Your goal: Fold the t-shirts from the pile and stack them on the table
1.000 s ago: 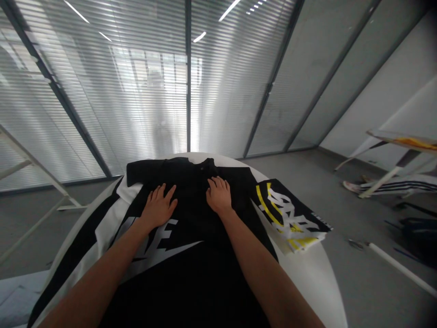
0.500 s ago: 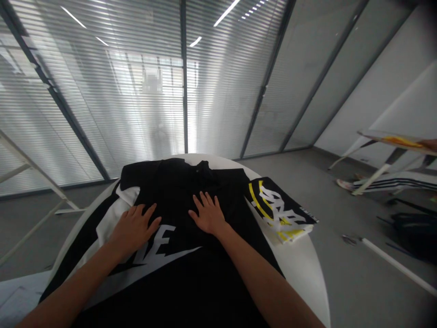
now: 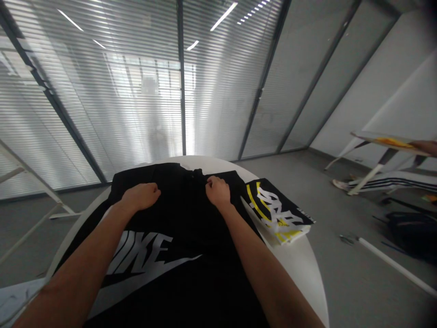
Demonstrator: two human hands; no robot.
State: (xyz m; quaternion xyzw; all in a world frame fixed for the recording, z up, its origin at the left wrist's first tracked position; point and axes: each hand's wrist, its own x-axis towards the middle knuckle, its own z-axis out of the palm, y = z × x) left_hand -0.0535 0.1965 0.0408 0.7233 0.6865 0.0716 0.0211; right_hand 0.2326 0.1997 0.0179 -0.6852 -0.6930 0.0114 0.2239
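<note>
A black shirt point(image 3: 177, 278) with a large grey NIKE print is spread over a round white table point(image 3: 307, 273). My left hand point(image 3: 141, 196) is closed on the shirt's upper left area, its fingertips curled into the cloth. On the other side of the collar, my right hand point(image 3: 218, 191) pinches the fabric near the shoulder. Bunched dark cloth lies by the neckline between the hands. To the right of the shirt rests a folded black garment point(image 3: 276, 205) with white and yellow print, at the table's edge.
Glass panels with blinds point(image 3: 150, 118) stand behind the table. At right, a person's hand point(image 3: 425, 146) and striped trouser leg show by another table point(image 3: 368, 136). A dark bag point(image 3: 413, 232) and a white pole point(image 3: 396, 266) lie on the floor.
Both hands have gone from lying flat with fingers spread to closed on the cloth, farther up the shirt. The white patch at the shirt's left is now mostly covered.
</note>
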